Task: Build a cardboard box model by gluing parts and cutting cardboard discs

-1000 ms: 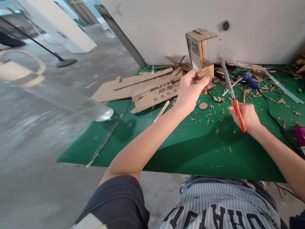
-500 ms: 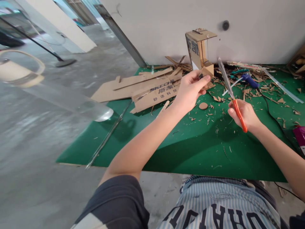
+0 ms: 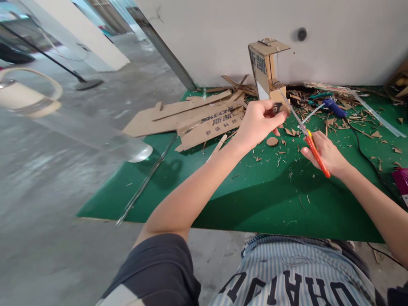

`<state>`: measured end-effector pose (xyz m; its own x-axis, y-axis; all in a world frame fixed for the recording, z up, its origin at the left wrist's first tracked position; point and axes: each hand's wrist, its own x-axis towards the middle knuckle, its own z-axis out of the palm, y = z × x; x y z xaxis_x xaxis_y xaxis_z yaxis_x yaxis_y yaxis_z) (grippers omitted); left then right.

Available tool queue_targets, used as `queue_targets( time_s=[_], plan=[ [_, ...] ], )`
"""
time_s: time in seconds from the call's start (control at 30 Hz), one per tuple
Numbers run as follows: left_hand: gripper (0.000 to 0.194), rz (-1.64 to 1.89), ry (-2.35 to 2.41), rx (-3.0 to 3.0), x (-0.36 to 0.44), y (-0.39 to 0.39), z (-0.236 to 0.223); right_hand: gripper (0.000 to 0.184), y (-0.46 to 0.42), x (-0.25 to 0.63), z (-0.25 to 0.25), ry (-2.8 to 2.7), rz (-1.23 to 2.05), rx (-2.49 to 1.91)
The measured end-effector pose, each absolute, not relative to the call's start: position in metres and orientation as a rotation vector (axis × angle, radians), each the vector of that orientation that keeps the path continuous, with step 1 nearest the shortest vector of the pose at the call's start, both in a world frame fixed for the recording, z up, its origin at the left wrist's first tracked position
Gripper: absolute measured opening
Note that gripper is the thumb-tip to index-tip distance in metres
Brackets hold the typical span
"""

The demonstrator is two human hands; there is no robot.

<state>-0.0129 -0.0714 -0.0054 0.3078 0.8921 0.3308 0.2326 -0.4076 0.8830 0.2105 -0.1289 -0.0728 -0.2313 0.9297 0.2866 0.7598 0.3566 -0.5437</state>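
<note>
Between thumb and fingers, my left hand pinches a small cardboard piece with dark print on it. My right hand grips orange-handled scissors, their blades pointing up and left to the edge of that piece. Whether the blades touch the cardboard I cannot tell. Behind my left hand a cardboard structure stands upright on the green table, with a flat top and black characters on its side. Below the held piece lies a cardboard disc.
Flat printed cardboard sheets lie left of my hands. A blue glue gun with a black cord rests at the right, among cardboard scraps. A clear tube lies across the table's left part. A transparent cylinder juts in from the left.
The scissors have tilted left, bringing their blades to the cardboard piece. My left hand has turned the piece and shifted slightly right and down.
</note>
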Motion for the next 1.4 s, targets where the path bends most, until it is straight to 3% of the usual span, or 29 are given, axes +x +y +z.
queue_targets(
  time_s=[0.63,1.03,1.4],
  plan=[
    [0.011,1.07,0.961,1.674,-0.005,-0.084,0.002,0.041,-0.126,0.212,-0.068,-2.045,0.375,-1.416],
    [0.017,1.032,0.922,1.628,-0.005,-0.082,-0.003,0.037,-0.126,0.212,-0.067,-2.039,0.366,-1.472],
    [0.016,0.992,1.033,1.75,-0.018,-0.078,0.011,0.052,-0.123,0.211,-0.069,-1.989,0.209,-1.588]
  ],
)
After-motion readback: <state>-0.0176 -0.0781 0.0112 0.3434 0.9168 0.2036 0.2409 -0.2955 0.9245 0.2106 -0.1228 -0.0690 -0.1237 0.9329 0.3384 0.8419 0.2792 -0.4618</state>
